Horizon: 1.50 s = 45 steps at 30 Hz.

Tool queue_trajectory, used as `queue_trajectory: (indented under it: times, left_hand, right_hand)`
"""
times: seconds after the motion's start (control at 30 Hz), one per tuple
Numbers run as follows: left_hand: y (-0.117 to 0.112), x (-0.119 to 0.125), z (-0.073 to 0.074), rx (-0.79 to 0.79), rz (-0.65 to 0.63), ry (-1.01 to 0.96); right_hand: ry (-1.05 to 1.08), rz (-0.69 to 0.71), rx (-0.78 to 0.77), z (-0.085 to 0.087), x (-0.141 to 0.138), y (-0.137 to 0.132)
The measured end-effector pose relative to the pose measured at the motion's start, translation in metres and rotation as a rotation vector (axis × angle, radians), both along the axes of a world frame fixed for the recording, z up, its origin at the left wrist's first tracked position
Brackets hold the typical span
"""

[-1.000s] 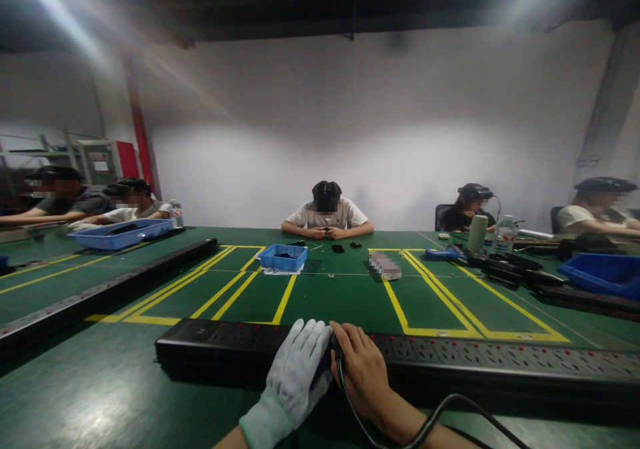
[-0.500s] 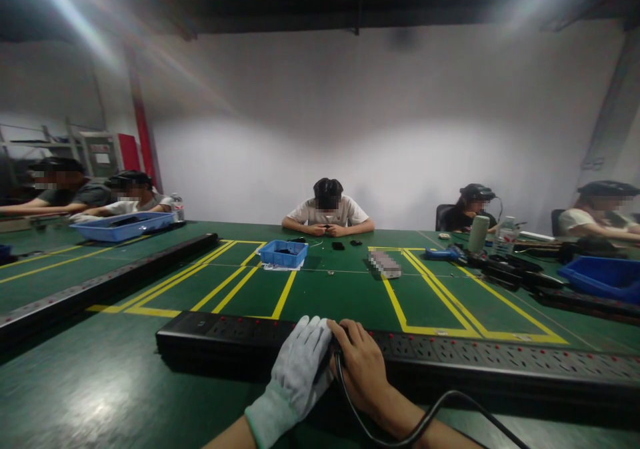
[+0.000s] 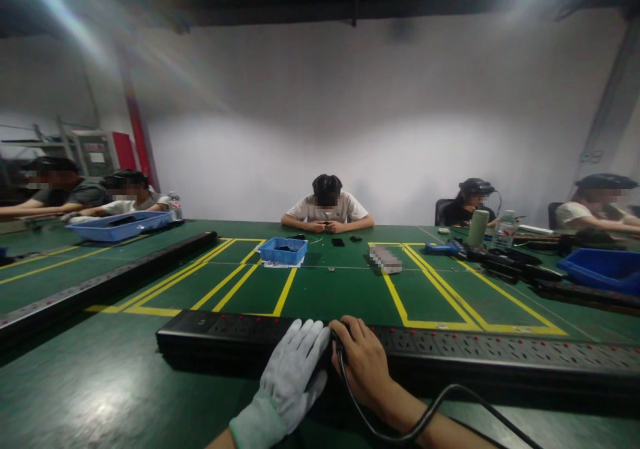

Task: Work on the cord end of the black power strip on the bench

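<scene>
The power strip (image 3: pixel 430 349) runs crosswise before us, sockets (image 3: pixel 493 356) upward, presumably for easy reach; our gloved left hand (image 3: pixel 293 372) lies straight-fingered on it, gripping nothing visible, probably to steady it; our bare right hand (image 3: pixel 364 359) has its grip closed on a black cable (image 3: pixel 454 388) near its end, the strip directly beneath

Cable (image 3: pixel 453 388) cut off below, end hidden by right hand (image 3: pixel 364 361)
</scene>
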<state>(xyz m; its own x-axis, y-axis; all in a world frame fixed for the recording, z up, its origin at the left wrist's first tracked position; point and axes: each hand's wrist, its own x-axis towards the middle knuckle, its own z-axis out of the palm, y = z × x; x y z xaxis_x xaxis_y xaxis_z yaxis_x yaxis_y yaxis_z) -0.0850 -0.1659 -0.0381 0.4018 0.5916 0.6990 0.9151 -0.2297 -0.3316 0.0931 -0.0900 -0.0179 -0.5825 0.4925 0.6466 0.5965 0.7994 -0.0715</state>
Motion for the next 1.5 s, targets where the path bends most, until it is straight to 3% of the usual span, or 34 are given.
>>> queue_trajectory:
  times: [0.47, 1.17, 1.5]
  left_hand:
    - [0.016, 0.017, -0.005, 0.081, -0.003, -0.074]
    - [0.006, 0.002, -0.006, 0.018, 0.001, -0.042]
    - [-0.003, -0.007, 0.012, -0.075, 0.002, -0.003]
  right_hand:
    - [0.000, 0.013, -0.053, 0.004, 0.002, -0.002]
    - [-0.040, 0.050, -0.033, 0.006, 0.000, -0.001]
    - [-0.061, 0.041, -0.078, 0.009, 0.002, -0.004]
